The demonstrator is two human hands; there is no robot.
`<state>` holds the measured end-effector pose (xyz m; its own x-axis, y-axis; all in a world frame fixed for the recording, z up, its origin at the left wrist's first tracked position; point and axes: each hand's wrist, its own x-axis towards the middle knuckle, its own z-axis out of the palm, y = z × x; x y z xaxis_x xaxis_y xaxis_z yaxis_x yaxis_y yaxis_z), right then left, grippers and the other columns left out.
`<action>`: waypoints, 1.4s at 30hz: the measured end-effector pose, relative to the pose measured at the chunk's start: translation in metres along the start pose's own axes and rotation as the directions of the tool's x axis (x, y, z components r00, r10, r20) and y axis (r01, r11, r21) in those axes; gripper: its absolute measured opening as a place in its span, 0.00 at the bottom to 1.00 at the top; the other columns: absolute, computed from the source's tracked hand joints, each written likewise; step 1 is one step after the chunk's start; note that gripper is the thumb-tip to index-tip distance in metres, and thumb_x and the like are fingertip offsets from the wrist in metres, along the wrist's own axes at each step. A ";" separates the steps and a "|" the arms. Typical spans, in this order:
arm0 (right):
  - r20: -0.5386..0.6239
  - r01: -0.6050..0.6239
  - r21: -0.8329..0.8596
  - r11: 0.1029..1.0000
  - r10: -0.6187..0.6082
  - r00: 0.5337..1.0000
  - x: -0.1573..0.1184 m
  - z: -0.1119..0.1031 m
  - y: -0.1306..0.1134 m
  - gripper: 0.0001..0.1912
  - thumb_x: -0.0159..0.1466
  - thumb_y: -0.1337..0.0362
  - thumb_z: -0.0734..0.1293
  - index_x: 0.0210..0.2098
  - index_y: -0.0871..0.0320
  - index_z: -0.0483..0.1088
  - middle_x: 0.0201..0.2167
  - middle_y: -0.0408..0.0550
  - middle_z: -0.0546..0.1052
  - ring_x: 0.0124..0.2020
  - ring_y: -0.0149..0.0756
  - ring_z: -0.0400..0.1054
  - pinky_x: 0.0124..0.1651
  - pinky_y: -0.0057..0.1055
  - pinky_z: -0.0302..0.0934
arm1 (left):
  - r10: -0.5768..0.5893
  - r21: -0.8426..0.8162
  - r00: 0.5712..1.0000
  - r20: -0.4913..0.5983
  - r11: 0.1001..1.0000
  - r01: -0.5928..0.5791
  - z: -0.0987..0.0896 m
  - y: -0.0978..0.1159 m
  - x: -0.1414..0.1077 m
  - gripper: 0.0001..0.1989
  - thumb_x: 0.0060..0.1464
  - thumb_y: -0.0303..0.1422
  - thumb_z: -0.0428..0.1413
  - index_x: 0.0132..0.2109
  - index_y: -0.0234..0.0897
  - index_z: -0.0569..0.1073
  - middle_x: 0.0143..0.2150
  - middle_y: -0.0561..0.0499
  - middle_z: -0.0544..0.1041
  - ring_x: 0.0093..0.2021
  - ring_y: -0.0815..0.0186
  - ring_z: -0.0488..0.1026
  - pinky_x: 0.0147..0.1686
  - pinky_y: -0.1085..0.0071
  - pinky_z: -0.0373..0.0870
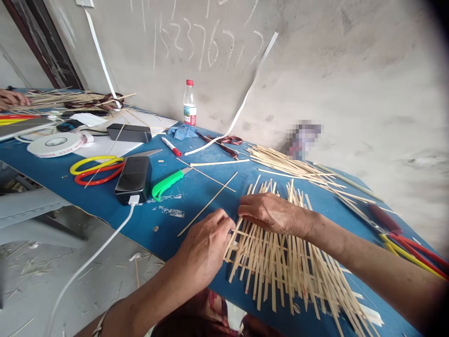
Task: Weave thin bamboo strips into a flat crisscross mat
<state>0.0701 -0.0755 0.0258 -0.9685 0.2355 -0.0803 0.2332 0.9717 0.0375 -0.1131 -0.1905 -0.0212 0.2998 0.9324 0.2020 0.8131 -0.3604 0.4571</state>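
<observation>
A loosely woven mat of pale bamboo strips [280, 267] lies on the near part of the blue table, with long strips crossed by a few others. At its left edge, my left hand [209, 245] is closed, its fingertips pinching a bamboo strip end. My right hand [270, 213] reaches over the far side of the mat, its fingers curled down and closed on the strips near its upper left corner. The right fingertips are partly hidden. One loose thin strip [207, 204] rests just left of the hands.
A green-handled knife [168, 185], a black power bank [133, 178] with white cable and scissors [100, 171] lie left. Behind stand a bottle [190, 105] and a strip pile [291, 164]. More scissors [396, 236] lie right. Another person's hand [14, 99] shows far left.
</observation>
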 end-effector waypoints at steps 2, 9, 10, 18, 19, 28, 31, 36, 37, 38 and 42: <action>-0.020 -0.002 0.077 0.997 0.004 1.000 0.000 0.002 0.002 0.11 0.72 0.67 0.56 0.35 0.60 0.68 0.33 0.50 0.71 0.34 0.35 0.65 0.34 0.31 0.54 | -0.001 0.022 1.000 0.005 1.000 0.001 0.000 0.000 0.001 0.11 0.61 0.20 0.45 0.39 0.38 0.69 0.40 0.50 0.69 0.42 0.63 0.69 0.42 0.66 0.66; -0.081 0.089 0.199 0.976 -0.075 0.994 0.001 0.008 0.010 0.10 0.71 0.69 0.58 0.34 0.60 0.67 0.31 0.48 0.70 0.31 0.33 0.63 0.34 0.30 0.54 | -0.009 0.020 1.000 0.005 1.000 0.009 0.000 0.000 0.002 0.13 0.61 0.19 0.44 0.42 0.38 0.69 0.42 0.50 0.70 0.43 0.63 0.69 0.44 0.66 0.68; -0.091 0.108 0.194 0.975 -0.092 0.992 0.001 0.008 0.010 0.10 0.70 0.69 0.58 0.34 0.60 0.67 0.30 0.47 0.69 0.31 0.33 0.62 0.34 0.30 0.54 | -0.005 0.021 1.000 0.006 1.000 0.005 0.000 0.000 0.002 0.13 0.61 0.19 0.44 0.42 0.38 0.69 0.42 0.50 0.70 0.43 0.63 0.69 0.44 0.66 0.68; -0.087 0.115 0.068 0.991 -0.108 0.990 -0.002 0.010 0.009 0.11 0.71 0.69 0.57 0.35 0.60 0.68 0.31 0.48 0.69 0.29 0.32 0.60 0.31 0.29 0.51 | -0.007 0.041 1.000 0.008 0.999 0.007 0.002 -0.001 0.002 0.12 0.61 0.21 0.45 0.43 0.38 0.69 0.43 0.49 0.70 0.42 0.64 0.70 0.44 0.67 0.69; -0.090 0.106 0.070 0.992 -0.100 0.991 -0.002 0.010 0.008 0.11 0.71 0.68 0.57 0.35 0.60 0.68 0.33 0.49 0.69 0.29 0.31 0.60 0.31 0.29 0.51 | -0.007 0.043 1.000 0.005 0.999 0.007 0.002 -0.001 0.002 0.12 0.61 0.21 0.45 0.42 0.38 0.69 0.43 0.49 0.70 0.42 0.64 0.70 0.44 0.67 0.69; -0.097 0.053 0.038 0.998 -0.049 0.994 0.001 0.013 -0.001 0.09 0.70 0.70 0.56 0.39 0.62 0.66 0.33 0.49 0.68 0.29 0.33 0.60 0.30 0.30 0.52 | 0.118 0.185 0.991 0.064 0.974 -0.128 -0.004 -0.002 0.007 0.09 0.62 0.23 0.46 0.38 0.37 0.69 0.41 0.48 0.71 0.41 0.62 0.71 0.41 0.65 0.69; -0.146 0.058 0.103 0.993 -0.042 0.988 -0.002 0.011 -0.002 0.08 0.70 0.69 0.56 0.41 0.62 0.66 0.35 0.52 0.69 0.32 0.34 0.63 0.33 0.30 0.56 | 0.124 0.235 0.988 0.090 0.962 -0.142 -0.012 -0.005 0.015 0.09 0.63 0.25 0.46 0.38 0.37 0.69 0.39 0.48 0.72 0.37 0.62 0.72 0.38 0.65 0.70; -0.242 -0.225 0.137 0.965 0.253 0.937 -0.013 -0.004 0.007 0.11 0.71 0.68 0.56 0.37 0.60 0.69 0.37 0.52 0.72 0.36 0.36 0.67 0.39 0.31 0.60 | 0.011 0.312 0.990 0.138 0.949 -0.054 -0.041 -0.001 0.058 0.09 0.63 0.27 0.48 0.38 0.35 0.73 0.39 0.46 0.77 0.37 0.60 0.75 0.36 0.65 0.70; -0.247 -0.333 0.117 0.936 0.353 0.903 -0.015 -0.008 0.012 0.10 0.70 0.68 0.57 0.38 0.60 0.70 0.37 0.52 0.73 0.37 0.36 0.68 0.39 0.31 0.60 | -0.038 0.328 0.986 0.161 0.945 -0.017 -0.046 0.001 0.071 0.09 0.63 0.28 0.49 0.38 0.35 0.74 0.40 0.44 0.78 0.39 0.59 0.76 0.37 0.66 0.70; -0.246 -0.430 0.095 0.898 0.440 0.864 -0.015 -0.011 0.017 0.10 0.70 0.69 0.58 0.39 0.60 0.71 0.37 0.52 0.74 0.37 0.36 0.69 0.40 0.31 0.61 | -0.053 0.330 0.984 0.167 0.944 -0.005 -0.050 0.003 0.084 0.09 0.62 0.28 0.50 0.39 0.34 0.75 0.41 0.43 0.78 0.41 0.58 0.76 0.39 0.66 0.70; -0.192 -0.594 0.037 0.804 0.589 0.785 -0.012 -0.015 0.038 0.09 0.67 0.70 0.63 0.42 0.60 0.74 0.41 0.53 0.77 0.42 0.39 0.71 0.43 0.31 0.61 | -0.107 0.333 0.974 0.200 0.942 0.035 -0.050 0.007 0.133 0.07 0.61 0.29 0.54 0.42 0.33 0.76 0.44 0.41 0.79 0.46 0.58 0.76 0.43 0.66 0.71</action>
<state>0.0890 -0.0417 0.0427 -0.6397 0.7539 0.1499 0.7659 0.6416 0.0415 -0.0923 -0.0703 0.0529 0.3047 0.9521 -0.0257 0.9429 -0.2977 0.1495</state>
